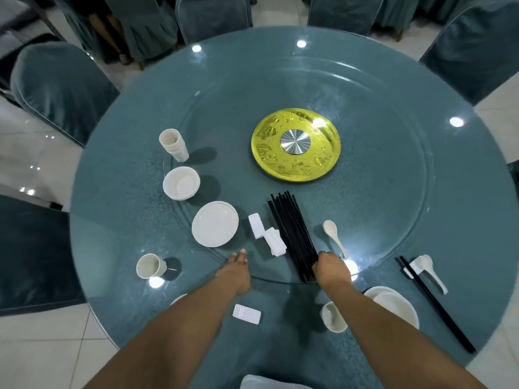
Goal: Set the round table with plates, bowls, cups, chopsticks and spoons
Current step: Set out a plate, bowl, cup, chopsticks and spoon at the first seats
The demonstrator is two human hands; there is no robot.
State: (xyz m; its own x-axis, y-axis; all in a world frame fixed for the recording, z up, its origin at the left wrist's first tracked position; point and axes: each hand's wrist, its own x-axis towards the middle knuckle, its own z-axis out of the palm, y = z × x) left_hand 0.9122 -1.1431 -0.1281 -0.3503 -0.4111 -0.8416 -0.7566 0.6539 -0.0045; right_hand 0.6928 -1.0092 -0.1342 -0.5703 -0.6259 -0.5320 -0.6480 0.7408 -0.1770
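Round table [393,80], teal with a glass turntable. On the turntable's left: stacked cups [174,145], stacked bowls [181,183], stacked plates [215,223]; near its front edge: black chopsticks [292,234] bundled, one white spoon [334,237]. Table's front-left edge: single upright cup [150,265]. Front-right edge: plate with bowl [393,304], cup [332,317], chopstick pair [435,304], spoon [432,272].
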